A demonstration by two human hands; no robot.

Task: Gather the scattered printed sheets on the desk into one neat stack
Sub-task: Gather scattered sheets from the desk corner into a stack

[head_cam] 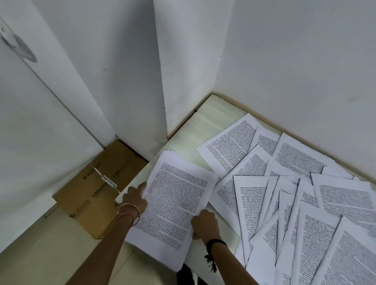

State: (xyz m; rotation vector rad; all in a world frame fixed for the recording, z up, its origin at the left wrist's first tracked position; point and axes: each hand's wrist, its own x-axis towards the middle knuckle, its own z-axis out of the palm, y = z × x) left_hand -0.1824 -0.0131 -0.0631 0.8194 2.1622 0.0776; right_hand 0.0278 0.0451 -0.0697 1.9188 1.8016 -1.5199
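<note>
A stack of printed sheets lies at the desk's left corner, its near end hanging over the front edge. My left hand holds the stack's left edge, fingers tucked beneath it. My right hand grips the stack's right edge near its lower part. Several loose printed sheets lie scattered and overlapping to the right across the pale desk, reaching back to the wall.
White walls enclose the desk at the back and right, and a white pillar stands at its far left corner. A brown cardboard box sits on the floor left of the desk. Pale floor shows below it.
</note>
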